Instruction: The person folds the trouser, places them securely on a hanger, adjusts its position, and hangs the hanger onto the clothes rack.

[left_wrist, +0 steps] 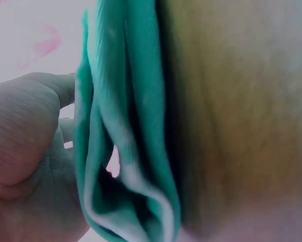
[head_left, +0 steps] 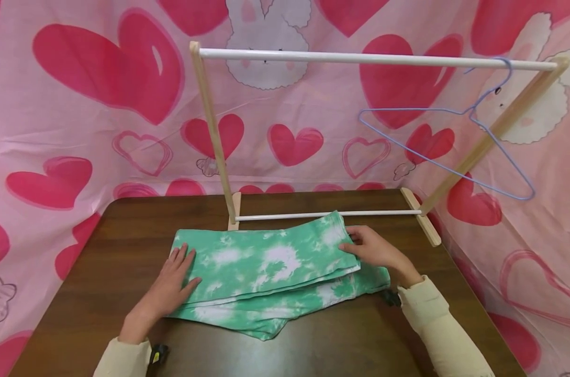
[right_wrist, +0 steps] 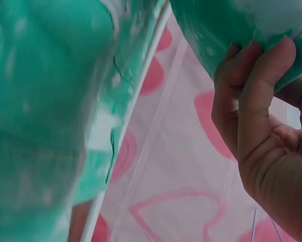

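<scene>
A folded green-and-white tie-dye garment (head_left: pixel 280 262) lies on the brown table, its upper layer offset from the layer beneath. My left hand (head_left: pixel 172 283) rests on its left end with fingers spread across the cloth. Stacked folds of the garment (left_wrist: pixel 125 121) show edge-on beside that palm in the left wrist view. At the far right corner, my right hand (head_left: pixel 374 250) pinches the upper layer between thumb and fingers, and that corner is lifted. The right wrist view shows the curled fingers of the right hand (right_wrist: pixel 266 116) at the hem of the cloth.
Behind the garment stands a wooden rack with a white top rail (head_left: pixel 313 56) and a white lower bar (head_left: pixel 313 215). A blue wire hanger (head_left: pixel 435 157) hangs at the rail's right end. Pink heart-print fabric (head_left: pixel 101 136) surrounds the table (head_left: pixel 101 251).
</scene>
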`<state>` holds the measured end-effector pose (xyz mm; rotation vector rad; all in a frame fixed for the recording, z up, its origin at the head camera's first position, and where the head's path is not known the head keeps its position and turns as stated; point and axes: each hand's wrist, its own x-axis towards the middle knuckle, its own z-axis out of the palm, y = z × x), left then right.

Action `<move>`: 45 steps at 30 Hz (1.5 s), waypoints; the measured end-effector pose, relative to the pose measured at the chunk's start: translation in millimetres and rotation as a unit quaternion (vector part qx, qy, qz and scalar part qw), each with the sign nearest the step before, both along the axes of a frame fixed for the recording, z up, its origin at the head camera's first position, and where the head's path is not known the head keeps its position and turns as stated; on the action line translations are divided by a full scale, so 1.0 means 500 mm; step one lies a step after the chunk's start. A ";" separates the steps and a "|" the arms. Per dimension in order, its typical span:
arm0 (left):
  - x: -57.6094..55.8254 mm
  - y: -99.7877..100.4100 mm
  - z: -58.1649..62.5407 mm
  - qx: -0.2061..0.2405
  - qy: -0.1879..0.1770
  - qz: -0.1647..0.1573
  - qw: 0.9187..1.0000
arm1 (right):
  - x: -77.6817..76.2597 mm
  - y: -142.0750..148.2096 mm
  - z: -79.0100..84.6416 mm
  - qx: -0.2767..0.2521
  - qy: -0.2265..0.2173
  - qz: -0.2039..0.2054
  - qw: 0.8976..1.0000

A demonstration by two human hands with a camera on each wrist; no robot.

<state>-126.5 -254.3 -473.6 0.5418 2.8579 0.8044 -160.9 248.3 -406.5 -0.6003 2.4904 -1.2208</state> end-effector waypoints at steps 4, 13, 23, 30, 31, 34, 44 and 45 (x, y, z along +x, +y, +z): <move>0.002 0.006 -0.004 -0.006 -0.007 -0.002 1.000 | 0.001 0.020 0.012 0.006 -0.001 -0.019 1.000; 0.022 0.033 -0.012 -0.027 0.015 -0.016 0.999 | 0.019 0.060 0.037 0.003 -0.010 -0.025 1.000; 0.021 0.055 -0.006 -0.028 0.024 -0.036 0.999 | 0.024 0.100 0.039 0.011 0.014 -0.041 0.999; 0.016 0.060 -0.006 -0.029 0.030 -0.037 0.998 | 0.018 0.131 0.016 0.007 0.000 -0.050 0.999; 0.015 0.059 -0.006 -0.030 0.026 -0.037 0.999 | 0.016 0.134 0.007 0.012 -0.004 -0.051 0.999; 0.013 0.057 -0.008 -0.031 0.016 -0.037 0.999 | 0.010 0.140 -0.026 0.038 -0.021 -0.067 0.997; 0.009 0.058 -0.011 -0.020 -0.013 -0.032 0.999 | 0.015 0.142 -0.084 0.125 -0.077 -0.119 0.982; 0.009 0.059 -0.011 -0.020 -0.015 -0.032 0.999 | 0.017 0.142 -0.083 0.128 -0.077 -0.122 0.981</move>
